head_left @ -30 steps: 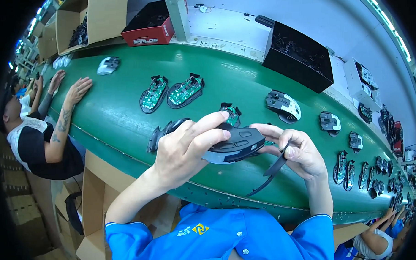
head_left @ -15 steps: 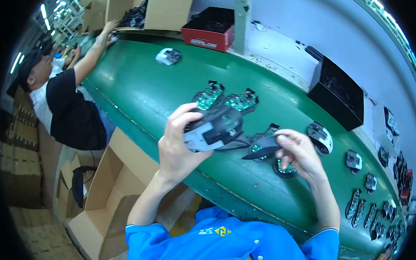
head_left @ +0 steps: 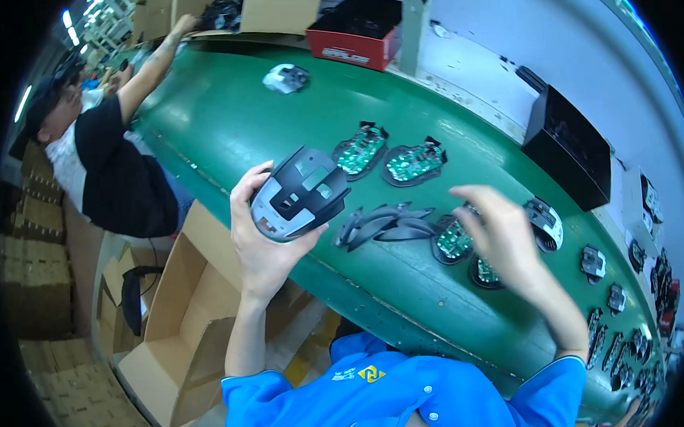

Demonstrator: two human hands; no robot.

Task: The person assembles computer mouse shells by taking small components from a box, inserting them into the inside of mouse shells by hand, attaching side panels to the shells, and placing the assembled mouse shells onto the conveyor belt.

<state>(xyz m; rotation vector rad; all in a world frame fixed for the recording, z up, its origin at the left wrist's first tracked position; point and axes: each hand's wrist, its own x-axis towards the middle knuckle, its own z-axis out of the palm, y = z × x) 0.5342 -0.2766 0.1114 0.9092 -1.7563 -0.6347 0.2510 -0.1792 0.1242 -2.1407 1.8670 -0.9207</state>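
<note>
Green bench point(head_left: 226, 120), black strips point(head_left: 388, 225) near mouse shell point(head_left: 302, 194)

Bright, cool light fills the scene; tubes point(head_left: 23, 104) glow at upper left. The green table point(head_left: 233, 127) carries a pale sheen. Blur softens the right hand point(head_left: 503, 234). Straight edges bow outward, and black swallows the corners.

The mouse shell point(head_left: 305, 194) is black and pale grey, the curved strips point(head_left: 380, 226) plain black, the surface point(head_left: 218, 105) green, the circuit boards point(head_left: 416, 166) green speckled with white, the shirt point(head_left: 318, 402) bright blue with a yellow emblem point(head_left: 372, 373), the carton point(head_left: 156, 378) brown
</note>
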